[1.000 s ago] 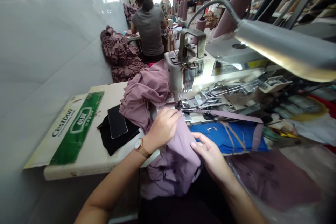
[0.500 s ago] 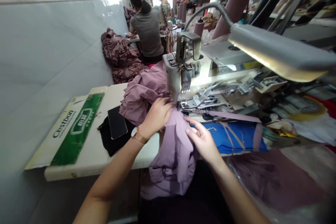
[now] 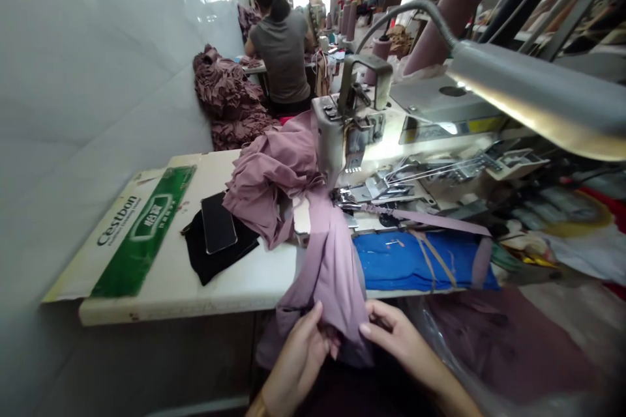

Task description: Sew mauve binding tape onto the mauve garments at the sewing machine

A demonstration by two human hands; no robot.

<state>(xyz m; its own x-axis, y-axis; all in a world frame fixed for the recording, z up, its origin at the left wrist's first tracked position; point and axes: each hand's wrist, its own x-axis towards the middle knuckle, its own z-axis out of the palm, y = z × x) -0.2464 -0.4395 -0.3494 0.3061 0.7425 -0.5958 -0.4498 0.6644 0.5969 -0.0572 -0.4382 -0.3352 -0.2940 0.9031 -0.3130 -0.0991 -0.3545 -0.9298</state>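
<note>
A length of mauve fabric (image 3: 332, 254) hangs from the sewing machine (image 3: 337, 137) over the table's front edge towards my lap. Its upper end lies at the needle area and joins a bunched heap of the same cloth on the tabletop. Low on the hanging part, my left hand (image 3: 304, 350) grips the cloth, thumb on top and fingers partly hidden beneath. Opposite it, my right hand (image 3: 398, 337) pinches the right edge between thumb and fingers. A narrow mauve strip (image 3: 430, 216) runs into the machine from the right.
On the white table (image 3: 259, 280) lie a phone (image 3: 218, 223) on black cloth and a green-and-white Cestbon sheet (image 3: 141, 234). Blue fabric (image 3: 415, 264) sits right of the hanging cloth. A lamp (image 3: 538, 91) overhangs the machine. Ahead, a co-worker (image 3: 281, 45) sits beside piled fabric (image 3: 227, 91).
Both hands have moved down and towards me, from beside the needle area to the lower part of the hanging fabric. The view has shifted slightly.
</note>
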